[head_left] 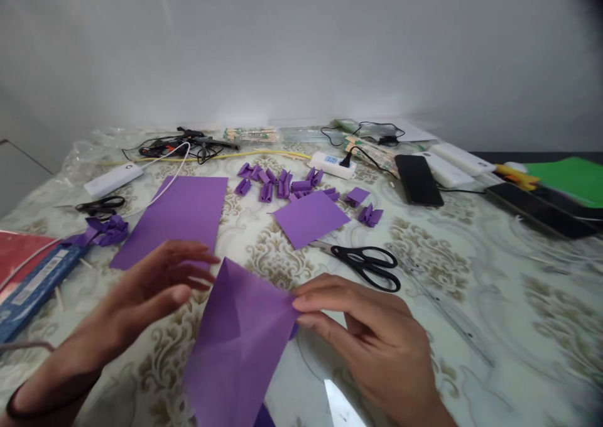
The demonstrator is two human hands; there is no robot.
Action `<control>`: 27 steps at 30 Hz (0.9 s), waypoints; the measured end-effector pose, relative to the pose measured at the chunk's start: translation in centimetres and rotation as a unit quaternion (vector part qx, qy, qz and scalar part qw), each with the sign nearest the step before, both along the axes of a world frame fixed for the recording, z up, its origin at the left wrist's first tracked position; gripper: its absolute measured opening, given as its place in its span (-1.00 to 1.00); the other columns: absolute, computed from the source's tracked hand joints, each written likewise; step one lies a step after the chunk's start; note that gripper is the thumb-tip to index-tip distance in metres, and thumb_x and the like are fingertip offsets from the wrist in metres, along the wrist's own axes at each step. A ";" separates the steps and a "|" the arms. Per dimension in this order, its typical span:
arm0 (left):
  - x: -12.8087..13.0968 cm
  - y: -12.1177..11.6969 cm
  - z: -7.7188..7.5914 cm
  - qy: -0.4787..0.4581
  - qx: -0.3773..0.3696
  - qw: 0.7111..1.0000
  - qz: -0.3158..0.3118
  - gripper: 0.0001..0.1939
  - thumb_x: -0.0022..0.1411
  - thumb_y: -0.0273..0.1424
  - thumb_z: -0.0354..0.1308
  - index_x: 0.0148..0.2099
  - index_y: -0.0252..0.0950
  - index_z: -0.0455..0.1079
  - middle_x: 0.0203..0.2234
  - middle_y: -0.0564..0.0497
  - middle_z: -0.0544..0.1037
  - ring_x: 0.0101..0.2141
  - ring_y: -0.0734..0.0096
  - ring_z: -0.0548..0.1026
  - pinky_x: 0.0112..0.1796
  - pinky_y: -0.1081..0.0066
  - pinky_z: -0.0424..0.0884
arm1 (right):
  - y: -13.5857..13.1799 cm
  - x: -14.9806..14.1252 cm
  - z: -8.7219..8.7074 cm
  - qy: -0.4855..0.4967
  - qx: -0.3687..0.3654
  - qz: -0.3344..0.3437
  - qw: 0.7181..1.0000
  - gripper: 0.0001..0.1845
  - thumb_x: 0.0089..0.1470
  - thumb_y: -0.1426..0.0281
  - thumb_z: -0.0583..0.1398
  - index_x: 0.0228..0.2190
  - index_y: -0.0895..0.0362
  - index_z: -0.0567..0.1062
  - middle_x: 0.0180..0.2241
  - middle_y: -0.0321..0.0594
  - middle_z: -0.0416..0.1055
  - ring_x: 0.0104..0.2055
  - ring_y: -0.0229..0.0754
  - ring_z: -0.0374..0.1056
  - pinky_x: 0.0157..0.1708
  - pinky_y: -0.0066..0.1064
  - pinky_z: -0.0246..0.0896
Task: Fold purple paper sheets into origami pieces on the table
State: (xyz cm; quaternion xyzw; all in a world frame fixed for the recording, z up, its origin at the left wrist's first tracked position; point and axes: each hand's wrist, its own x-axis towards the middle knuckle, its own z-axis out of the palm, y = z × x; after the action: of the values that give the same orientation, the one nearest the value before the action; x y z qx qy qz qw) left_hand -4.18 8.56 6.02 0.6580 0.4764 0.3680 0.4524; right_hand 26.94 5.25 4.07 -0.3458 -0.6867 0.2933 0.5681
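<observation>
A plain grey wall [301, 50] rises behind my table, which is spread with a pale patterned cloth [509, 358]. At far left lie a red packet [21, 251] and a blue one [35, 292], with crumpled purple paper [109, 230] at the blue one's upper end. My left forearm slants in from the lower left corner, a dark band at the wrist, and my left hand [157, 289] is open and holding nothing, fingers loosely bent toward the right, thumb set apart below them. In view it overlaps the near part of a large purple sheet [188, 207]. Its fingertips are just beside the upper left edge of the creased purple paper [240, 345] in front of me; I cannot tell whether they touch. Beyond that paper sit small folded purple pieces [284, 184] and a smaller purple sheet [311, 218]. My right hand [372, 333] comes up from the lower right, pinching the creased paper's right corner between thumb and forefinger, other fingers curled. Just beyond its knuckles lie black-handled scissors [367, 265].
</observation>
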 end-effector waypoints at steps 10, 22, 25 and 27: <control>6.8 -0.7 2.8 0.159 0.187 0.957 -0.155 -0.94 0.41 -0.31 0.40 -0.11 -0.15 0.64 -0.25 0.07 0.72 -0.16 0.29 0.64 -0.08 0.39 0.49 | -0.8 -1.1 0.0 0.027 -0.096 0.054 0.994 -0.79 0.20 0.48 0.46 -0.18 -0.10 0.77 -0.33 -0.32 0.73 -0.32 -0.15 0.65 -0.29 -0.35 0.59; 8.7 -0.8 4.2 0.102 0.120 0.968 -0.195 -0.89 0.50 -0.38 0.28 -0.15 -0.15 0.60 -0.36 0.15 0.68 -0.40 0.50 0.57 -0.31 0.53 0.45 | -0.3 -0.9 0.9 0.100 -0.195 0.044 0.975 -0.93 0.12 0.30 0.54 -0.39 -0.07 0.78 -0.47 -0.33 0.67 -0.44 -0.21 0.55 -0.43 -0.42 0.42; 8.7 -0.7 4.0 0.076 0.087 0.976 -0.183 -0.89 0.50 -0.37 0.28 -0.16 -0.13 0.61 -0.34 0.14 0.68 -0.37 0.47 0.59 -0.31 0.52 0.46 | -0.4 -0.9 0.8 0.102 -0.202 0.040 0.973 -0.93 0.11 0.34 0.53 -0.39 -0.07 0.77 -0.46 -0.33 0.68 -0.44 -0.21 0.55 -0.42 -0.42 0.42; 8.7 -0.7 3.9 0.068 0.067 0.979 -0.179 -0.88 0.50 -0.37 0.27 -0.15 -0.12 0.62 -0.34 0.14 0.69 -0.37 0.45 0.59 -0.30 0.51 0.47 | -0.6 -0.9 0.6 0.098 -0.205 0.029 0.973 -0.93 0.12 0.38 0.51 -0.36 -0.07 0.78 -0.43 -0.33 0.69 -0.41 -0.21 0.57 -0.38 -0.41 0.44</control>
State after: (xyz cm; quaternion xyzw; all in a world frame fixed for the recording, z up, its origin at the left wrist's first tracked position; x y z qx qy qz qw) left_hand 4.53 7.82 9.97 0.7846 0.3551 0.2666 0.4327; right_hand 26.03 4.67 4.72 -0.4045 -0.5628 0.4767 0.5407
